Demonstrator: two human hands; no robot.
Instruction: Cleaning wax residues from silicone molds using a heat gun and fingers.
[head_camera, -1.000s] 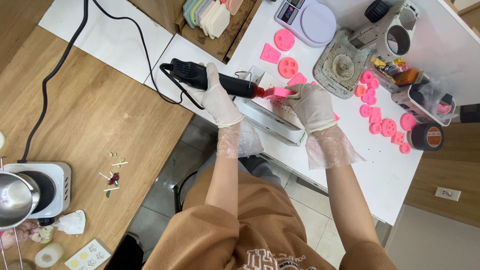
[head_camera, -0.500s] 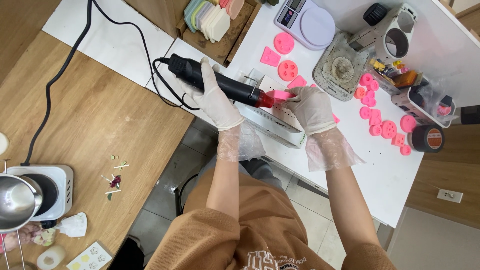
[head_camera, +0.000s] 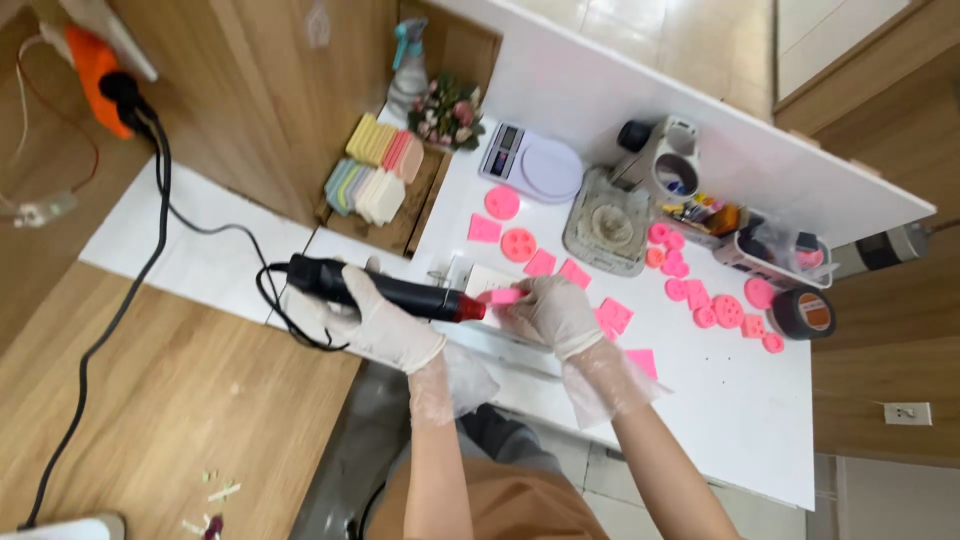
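Observation:
My left hand (head_camera: 375, 322), in a white glove, grips a black corded heat tool (head_camera: 385, 291) with a red tip. The tip points right at a pink flat piece (head_camera: 505, 296) pinched by my gloved right hand (head_camera: 552, 313). Both hands hover over the near left part of the white table (head_camera: 720, 400). More pink shapes, square (head_camera: 484, 229) and round (head_camera: 518, 244), lie just beyond the hands, and a cluster of small pink pieces (head_camera: 705, 300) lies to the right.
A digital scale (head_camera: 532, 163), a square mould tray (head_camera: 608, 223), a grey tool holder (head_camera: 668, 160), a clear box of small items (head_camera: 770, 250) and a tape roll (head_camera: 812, 313) stand at the back and right. Pastel sheets (head_camera: 375, 170) fill a wooden tray. The black cord (head_camera: 150, 250) trails left.
The view has tilted up and shifted, so the back of the table and the wooden wall show. Both hands keep the tool tip against the pink piece; the hotplate at lower left left the view.

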